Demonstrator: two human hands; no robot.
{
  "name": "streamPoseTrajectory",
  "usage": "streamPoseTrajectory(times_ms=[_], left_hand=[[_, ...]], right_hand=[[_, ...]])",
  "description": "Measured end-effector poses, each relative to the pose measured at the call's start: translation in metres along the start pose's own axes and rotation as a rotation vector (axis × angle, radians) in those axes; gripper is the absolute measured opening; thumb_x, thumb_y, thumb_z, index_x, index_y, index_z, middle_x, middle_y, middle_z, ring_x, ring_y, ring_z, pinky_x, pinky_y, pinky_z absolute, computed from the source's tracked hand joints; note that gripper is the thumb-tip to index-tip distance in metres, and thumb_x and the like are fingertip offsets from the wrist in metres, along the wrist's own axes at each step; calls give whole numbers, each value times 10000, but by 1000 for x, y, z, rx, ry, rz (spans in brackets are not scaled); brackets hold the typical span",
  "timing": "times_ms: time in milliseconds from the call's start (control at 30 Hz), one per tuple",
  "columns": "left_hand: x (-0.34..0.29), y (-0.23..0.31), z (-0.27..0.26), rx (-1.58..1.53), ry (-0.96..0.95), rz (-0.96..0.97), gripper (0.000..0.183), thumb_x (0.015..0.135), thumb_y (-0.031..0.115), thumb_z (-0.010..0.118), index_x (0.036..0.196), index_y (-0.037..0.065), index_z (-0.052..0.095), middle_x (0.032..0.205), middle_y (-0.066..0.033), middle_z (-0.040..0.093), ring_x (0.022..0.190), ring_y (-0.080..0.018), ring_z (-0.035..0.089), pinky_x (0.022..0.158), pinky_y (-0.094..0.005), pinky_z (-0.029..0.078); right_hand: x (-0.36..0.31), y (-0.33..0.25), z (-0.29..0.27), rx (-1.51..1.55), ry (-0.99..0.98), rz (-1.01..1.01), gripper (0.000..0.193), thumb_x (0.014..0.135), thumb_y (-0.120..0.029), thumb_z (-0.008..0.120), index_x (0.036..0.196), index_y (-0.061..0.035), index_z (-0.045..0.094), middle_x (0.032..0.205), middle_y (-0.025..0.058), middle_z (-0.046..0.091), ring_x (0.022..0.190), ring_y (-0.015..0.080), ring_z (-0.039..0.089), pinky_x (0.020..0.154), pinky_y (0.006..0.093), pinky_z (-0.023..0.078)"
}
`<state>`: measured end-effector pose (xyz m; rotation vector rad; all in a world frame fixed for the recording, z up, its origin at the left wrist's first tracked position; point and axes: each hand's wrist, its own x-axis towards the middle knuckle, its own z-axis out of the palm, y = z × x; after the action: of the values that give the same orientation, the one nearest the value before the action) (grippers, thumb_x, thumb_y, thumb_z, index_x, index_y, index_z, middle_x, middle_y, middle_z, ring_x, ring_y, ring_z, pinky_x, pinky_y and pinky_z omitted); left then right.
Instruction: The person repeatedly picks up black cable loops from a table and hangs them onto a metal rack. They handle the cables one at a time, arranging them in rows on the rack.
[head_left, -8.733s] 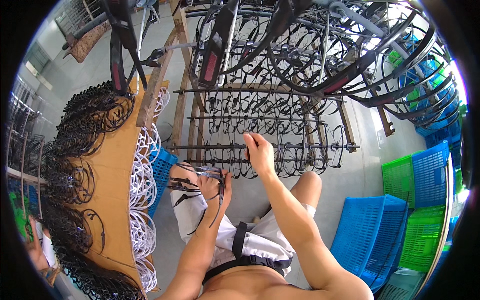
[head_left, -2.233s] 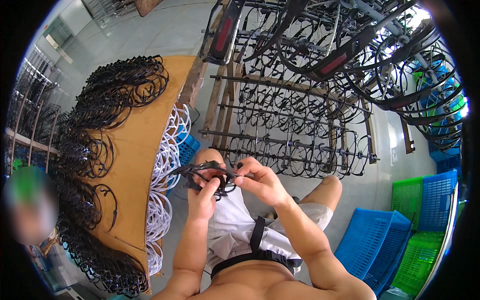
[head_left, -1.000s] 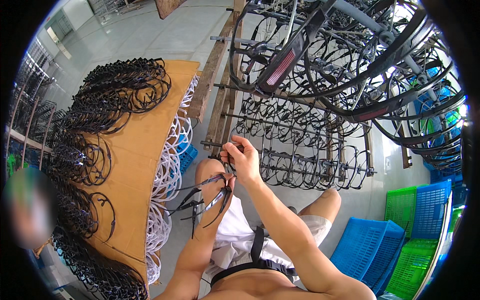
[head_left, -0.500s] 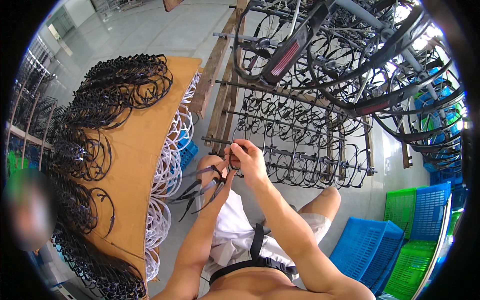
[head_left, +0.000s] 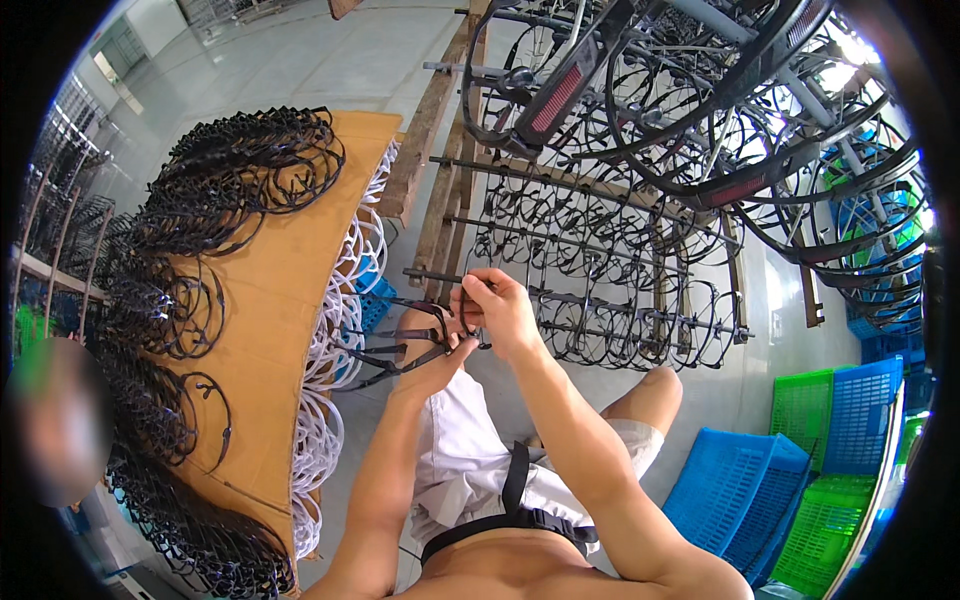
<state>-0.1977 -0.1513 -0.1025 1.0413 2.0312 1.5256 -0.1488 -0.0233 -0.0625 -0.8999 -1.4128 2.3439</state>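
Observation:
My left hand (head_left: 446, 360) is closed on several thin black looped frames (head_left: 400, 352), whose arms fan out to the left past my knee. Just above it, my right hand (head_left: 500, 310) pinches a black loop with thumb and fingers; the loop (head_left: 465, 300) hangs between the two hands. Both hands are close to the end of a dark rod (head_left: 435, 275) on the rack. Rows of similar black loops (head_left: 610, 325) hang on the rack's rods beyond my right hand. My fingers hide the exact grip points.
At left, a cardboard-covered table (head_left: 270, 340) carries heaps of black loops (head_left: 240, 170), with white loops (head_left: 322, 440) along its edge. Large black frames with red panels (head_left: 560, 100) hang close at upper right. Blue crates (head_left: 715, 490) and green crates (head_left: 815, 540) stand at lower right. A person (head_left: 60, 430) is at far left.
The black frames in my left hand have swung up from pointing down-left to lying nearly level. My right hand has moved slightly and still pinches the loop.

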Motion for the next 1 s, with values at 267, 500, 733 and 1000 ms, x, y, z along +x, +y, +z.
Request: streamPoseTrajectory(times_ms=[267, 500, 733, 1000], left_hand=[[9, -6, -10, 76, -137, 27, 253, 640, 44, 733, 857, 20, 605, 945, -122, 593, 888, -247, 568, 738, -358, 451], [3, -38, -4, 268, -63, 212, 317, 686, 60, 730, 987, 39, 633, 917, -103, 641, 943, -229, 574, 840, -362, 444], [15, -26, -7, 107, -122, 137, 282, 704, 124, 762, 772, 60, 496, 767, -50, 580, 715, -178, 559, 625, -312, 443], [25, -6, -12, 86, -234, -65, 206, 684, 133, 718, 860, 43, 661, 738, -90, 667, 657, -160, 618, 622, -298, 473]], right_hand=[[-2, 4, 1, 2, -11, -26, 263, 933, -152, 566, 1119, 33, 543, 904, 105, 658, 742, 139, 634, 628, 260, 528], [-2, 6, 3, 2, -10, -30, 276, 937, -140, 554, 1134, 53, 543, 915, 100, 656, 748, 116, 623, 635, 233, 522], [-3, 13, 0, -35, -10, -19, 256, 937, -136, 552, 1109, 55, 553, 899, 100, 656, 718, 98, 611, 613, 221, 513], [-2, 10, -3, -73, -1, -52, 223, 927, -140, 556, 1064, 37, 558, 869, 91, 650, 686, 116, 591, 612, 245, 489]])
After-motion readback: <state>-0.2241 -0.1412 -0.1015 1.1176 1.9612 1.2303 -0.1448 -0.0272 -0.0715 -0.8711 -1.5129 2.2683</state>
